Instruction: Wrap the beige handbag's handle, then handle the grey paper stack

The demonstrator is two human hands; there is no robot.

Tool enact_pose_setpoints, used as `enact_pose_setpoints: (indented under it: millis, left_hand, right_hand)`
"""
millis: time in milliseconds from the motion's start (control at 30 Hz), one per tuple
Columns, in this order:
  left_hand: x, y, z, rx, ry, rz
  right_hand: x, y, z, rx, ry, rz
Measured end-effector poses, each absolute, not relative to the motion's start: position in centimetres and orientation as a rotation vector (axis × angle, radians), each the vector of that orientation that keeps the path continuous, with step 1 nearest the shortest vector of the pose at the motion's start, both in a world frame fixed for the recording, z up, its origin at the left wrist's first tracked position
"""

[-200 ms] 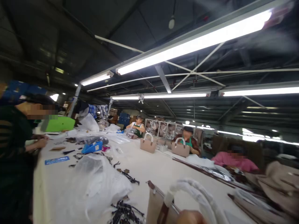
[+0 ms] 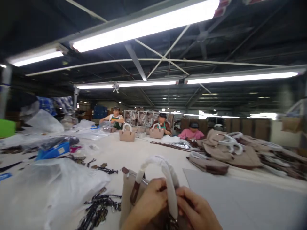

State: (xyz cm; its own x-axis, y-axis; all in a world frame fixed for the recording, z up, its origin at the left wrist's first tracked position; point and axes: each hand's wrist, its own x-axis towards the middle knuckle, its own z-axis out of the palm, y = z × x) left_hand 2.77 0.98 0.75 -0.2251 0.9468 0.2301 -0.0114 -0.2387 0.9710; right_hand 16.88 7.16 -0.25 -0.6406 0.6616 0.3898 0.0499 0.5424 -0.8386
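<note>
Standing in a dim hall (image 2: pixel 240 48), one white table (image 2: pixel 136 148) spans the lower frame. Three co-workers (image 2: pixel 118 124) (image 2: pixel 166 128) (image 2: pixel 192 134) appear beyond, centre. One handbag (image 2: pixel 126 201) stands lower centre; two tan bags (image 2: pixel 127 135) (image 2: pixel 156 133) stand behind. Left hand (image 2: pixel 148 203) and right hand (image 2: pixel 195 207), fingers curled, meet its handle (image 2: pixel 171 188); grips unclear.

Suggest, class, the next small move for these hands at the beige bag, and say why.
Perhaps the left hand should steady the near white-wrapped handle of the beige bag, since it and the right hand lie close on either side of that handle; whether either pinches anything is unclear.
</note>
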Motion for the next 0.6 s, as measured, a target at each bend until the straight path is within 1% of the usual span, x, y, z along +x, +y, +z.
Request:
enact_pose_setpoints:
  millis: [133, 333, 467, 600]
  left_hand:
    - [1.9, 1.5, 1.4, 1.345, 1.255, 1.39]
    - [1.7, 1.4, 1.6, 1.362, 1.362, 1.233]
    - [1.8, 1.1, 2.2, 1.359, 1.305, 1.254]
    - [2.0, 1.1, 2.0, 1.337, 1.353, 1.269]
  right_hand:
    - [16.9, 6.8, -0.2, -0.744, -1.879, 1.199]
    - [17.3, 5.8, -0.3, -0.734, -1.864, 1.203]
    - [17.5, 5.6, -0.8, -0.695, -1.842, 1.203]
    - [17.5, 5.9, -0.7, -0.707, -1.844, 1.19]
